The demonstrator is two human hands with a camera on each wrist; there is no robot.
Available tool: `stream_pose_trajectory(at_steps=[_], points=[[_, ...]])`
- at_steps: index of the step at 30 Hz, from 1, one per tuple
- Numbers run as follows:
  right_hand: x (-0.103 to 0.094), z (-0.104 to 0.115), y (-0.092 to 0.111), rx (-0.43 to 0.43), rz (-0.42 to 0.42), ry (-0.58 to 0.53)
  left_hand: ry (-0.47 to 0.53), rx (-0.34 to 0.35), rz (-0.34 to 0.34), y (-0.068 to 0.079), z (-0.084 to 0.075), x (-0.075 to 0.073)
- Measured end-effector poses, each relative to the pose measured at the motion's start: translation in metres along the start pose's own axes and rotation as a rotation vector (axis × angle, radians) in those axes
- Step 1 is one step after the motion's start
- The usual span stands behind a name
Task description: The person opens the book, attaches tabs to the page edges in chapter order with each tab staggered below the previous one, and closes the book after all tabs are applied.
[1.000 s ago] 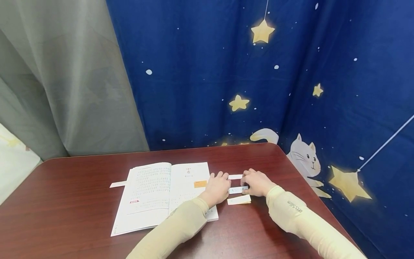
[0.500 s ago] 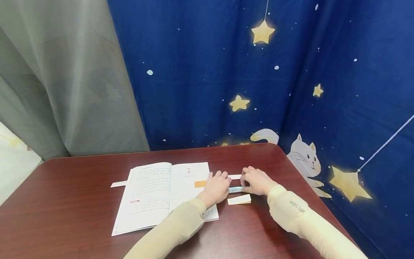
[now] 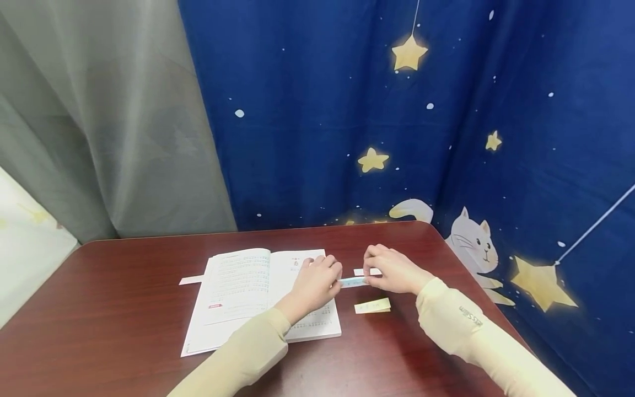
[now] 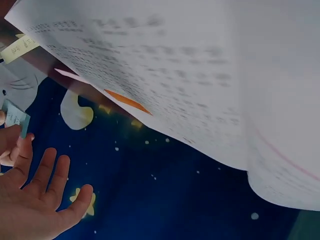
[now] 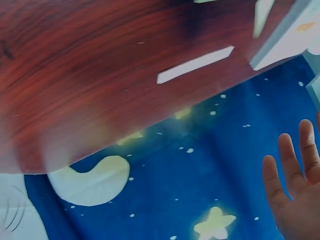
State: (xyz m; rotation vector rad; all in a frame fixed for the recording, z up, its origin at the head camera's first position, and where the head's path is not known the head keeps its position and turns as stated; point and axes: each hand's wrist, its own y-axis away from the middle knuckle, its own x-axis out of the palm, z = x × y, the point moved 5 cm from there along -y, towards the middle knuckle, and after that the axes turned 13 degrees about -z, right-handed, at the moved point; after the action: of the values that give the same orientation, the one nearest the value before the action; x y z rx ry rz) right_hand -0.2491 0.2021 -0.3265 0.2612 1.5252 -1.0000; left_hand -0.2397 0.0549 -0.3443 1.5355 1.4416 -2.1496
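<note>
A light blue paper strip [image 3: 353,282] spans the space between my two hands, raised off the table. My left hand [image 3: 313,282], above the right page of the open book [image 3: 230,289], pinches its left end. At its other end are the pinching fingertips of my right hand [image 3: 394,269]. In the left wrist view, the strip [image 4: 16,119] shows at the fingertips, with the other fingers spread. A pale strip [image 3: 360,272] lies behind it, partly covered by the right hand. Nearer the front lies a yellow strip [image 3: 372,305], looking folded or doubled.
A white strip [image 3: 190,280] sticks out from the book's left edge. An orange tab [image 4: 127,101] lies on the right page, hidden by the left hand in the head view. The reddish-brown table [image 3: 124,309] ends at curtains behind and to the right.
The blue strip, earlier flat on the table under my right fingers, is now lifted and held between both hands. Both hands have risen; the left has shifted left over the page.
</note>
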Motion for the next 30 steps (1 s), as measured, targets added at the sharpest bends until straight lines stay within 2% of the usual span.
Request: stream_pose_trajectory(at_steps=[5, 10, 15, 21, 30], points=[[0.000, 0.010, -0.006, 0.018, 0.021, -0.086, -0.002, 0.019, 0.004, 0.014, 0.005, -0.006], [0.000, 0.018, -0.009, 0.050, 0.033, -0.189, -0.070, 0.064, -0.030, 0.025, 0.008, -0.009], [0.000, 0.023, -0.013, 0.039, 0.019, -0.267, -0.134, 0.118, -0.119, 0.032, 0.010, -0.015], [0.004, 0.023, -0.013, 0.021, 0.011, -0.318, -0.146, 0.195, -0.244, 0.037, 0.009, -0.023], [0.009, 0.024, -0.014, 0.053, 0.059, -0.353, -0.141, 0.226, -0.312, 0.046, 0.011, -0.030]])
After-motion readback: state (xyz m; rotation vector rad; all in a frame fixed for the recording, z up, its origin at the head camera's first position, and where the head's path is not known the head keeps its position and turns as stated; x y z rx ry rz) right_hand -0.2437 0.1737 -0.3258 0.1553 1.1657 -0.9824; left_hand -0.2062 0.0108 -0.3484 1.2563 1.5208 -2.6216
